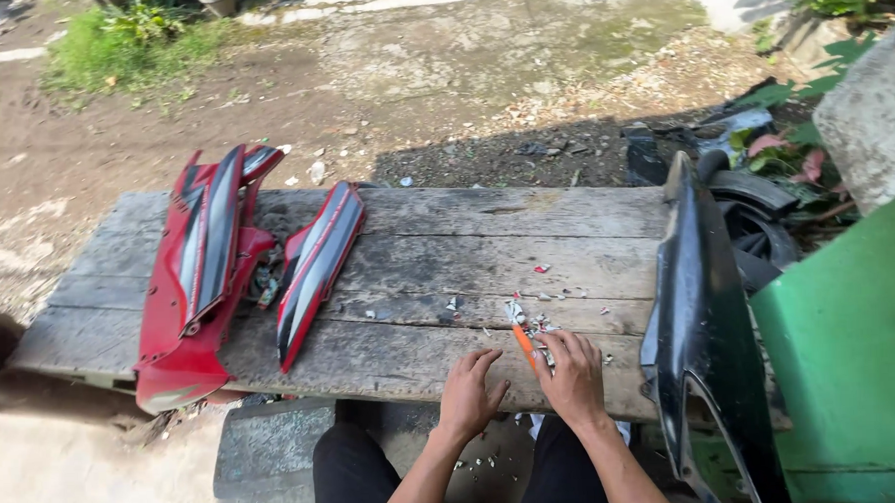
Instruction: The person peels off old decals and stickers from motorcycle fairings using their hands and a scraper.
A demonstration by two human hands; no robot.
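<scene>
My left hand [469,393] lies flat on the near edge of a weathered plank table [417,243], fingers spread, holding nothing. Beside it my right hand [573,379] rests on the wood with an orange-handled tool [523,342] between its fingers, the handle pointing away from me. Several small white and red scraps [529,318] are scattered just beyond both hands. Two red and black motorcycle body panels lie on the table's left: a large panel [195,275] and a narrower panel [316,268].
A long black body panel [698,312] leans over the table's right end. Black tyres and parts [754,211] are heaped behind it. A green wall [848,347] stands at right, a concrete step [266,451] lies below the table, and dirt ground lies beyond.
</scene>
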